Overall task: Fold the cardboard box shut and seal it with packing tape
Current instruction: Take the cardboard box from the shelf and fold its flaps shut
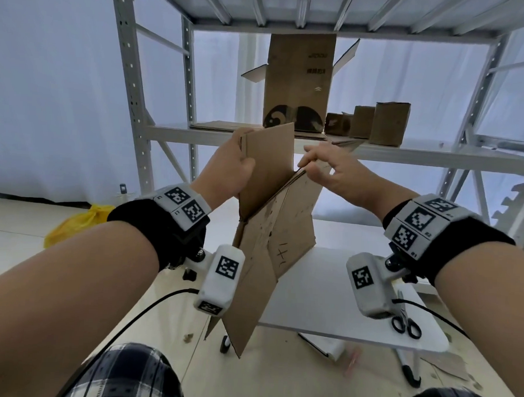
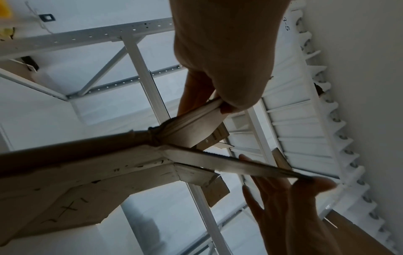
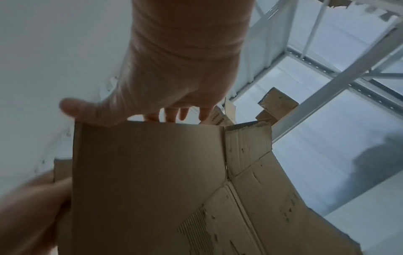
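Head view, left hand [image 1: 230,170] gripping cardboard box [image 1: 271,228] flap edge, right hand [image 1: 330,168] seemingly pinching opposite edge, held above table [image 1: 325,304].

Both arms raised, forearms extended forward. Left hand [image 1: 229,167] clamps a cardboard flap [image 1: 268,166], thumb in front. Right hand [image 1: 330,168] pinches the adjacent flap edge, remaining fingers loosely spread.

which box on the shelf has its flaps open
The tall box on the shelf: flaps stick out on both sides. The three small boxes right of it look closed.
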Motion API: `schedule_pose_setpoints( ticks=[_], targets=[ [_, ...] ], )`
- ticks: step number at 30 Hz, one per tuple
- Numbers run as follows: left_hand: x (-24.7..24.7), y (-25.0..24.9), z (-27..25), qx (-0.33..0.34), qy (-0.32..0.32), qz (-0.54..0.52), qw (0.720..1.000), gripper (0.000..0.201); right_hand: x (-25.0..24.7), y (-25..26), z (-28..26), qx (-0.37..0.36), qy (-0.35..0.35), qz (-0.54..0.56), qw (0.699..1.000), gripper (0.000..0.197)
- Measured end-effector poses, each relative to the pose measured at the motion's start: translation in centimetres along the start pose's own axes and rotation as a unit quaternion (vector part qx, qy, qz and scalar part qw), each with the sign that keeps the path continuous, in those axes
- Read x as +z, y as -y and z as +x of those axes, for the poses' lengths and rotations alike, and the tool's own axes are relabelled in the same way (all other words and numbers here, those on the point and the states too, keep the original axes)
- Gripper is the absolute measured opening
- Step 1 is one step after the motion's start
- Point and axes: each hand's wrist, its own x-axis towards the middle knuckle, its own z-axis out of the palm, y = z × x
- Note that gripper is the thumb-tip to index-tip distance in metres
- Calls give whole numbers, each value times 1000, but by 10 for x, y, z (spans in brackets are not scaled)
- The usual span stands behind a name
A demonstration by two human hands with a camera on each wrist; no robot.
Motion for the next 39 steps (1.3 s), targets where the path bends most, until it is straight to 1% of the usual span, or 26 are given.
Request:
schedule_pose_setpoints(
  ticks=[3,5,6,7,8,9,10,13,15,17,19,22,23,24,25,26,27,28,29,31,32,34,37,39],
  targets=[
    [-5,6,2,-17,-35,-27,999,41,-4,-2,3,4,4,15,1000,94],
    [-5,9,3,-25,-52,-38,998,41,-3,-3,3,15,23,-5,1000,88],
    [-4,9,3,-30,-57,-46,997,41,0,-2,3,13,23,-27,999,78],
    [-2,9,2,-34,-62,-56,996,41,4,1,5,10,8,-47,999,64],
    [1,8,2,-35,-67,-65,995,41,9,4,9,3,-21,-58,998,52],
    [3,7,2,-33,-73,-69,994,41,14,9,13,-7,-54,-63,997,46],
    [4,5,2,-26,-81,-68,994,41,16,16,18,-20,-78,-64,995,46],
    [-4,-3,6,-6,-106,-79,991,40,15,36,32,-38,-107,-56,992,50],
    [-16,-5,13,-30,-149,-95,984,40,5,42,38,-32,-145,-45,988,53],
    [-27,-6,17,-60,-192,-123,972,34,-4,44,39,-24,-187,-39,981,51],
    [-27,-7,15,-60,-210,-105,970,30,-7,42,34,-6,-192,-45,980,47],
    [-13,-11,3,-24,-175,-48,983,47,-5,40,17,51,-131,-57,988,53],
    [-9,-11,-2,-20,-161,-45,986,50,-5,38,11,60,-110,-86,988,56],
    [-5,-9,-5,-15,-147,-37,988,50,-5,35,5,61,-85,-137,985,56],
    [-3,-8,-9,-8,-134,-16,991,49,-5,28,0,61,-57,-188,979,52],
    [-1,-7,-12,-3,-125,15,992,47,-6,21,-6,60,-32,-216,974,44],
    [0,-6,-14,-3,-122,41,992,46,-6,12,-12,64,-14,-211,975,34],
    [1,-5,-14,-14,-130,52,990,45,-6,3,-18,73,-1,-184,980,25],
    [2,-5,-14,-29,-145,52,988,45,-6,-5,-22,82,8,-162,983,17],
    [5,-6,-11,-52,-169,53,983,42,-3,-16,-26,84,30,-166,982,6],
    [7,-7,-9,-55,-171,59,982,40,-2,-19,-24,83,36,-168,982,4],
    [8,-6,-8,-57,-157,76,983,38,2,-20,-21,93,25,-147,984,8],
    [5,5,-5,-56,-117,95,987,40,14,-24,-15,118,-23,-100,988,20],
    [5,19,-5,-72,-105,75,989,39,22,-29,-12,118,-56,-106,986,25]
  ],
)
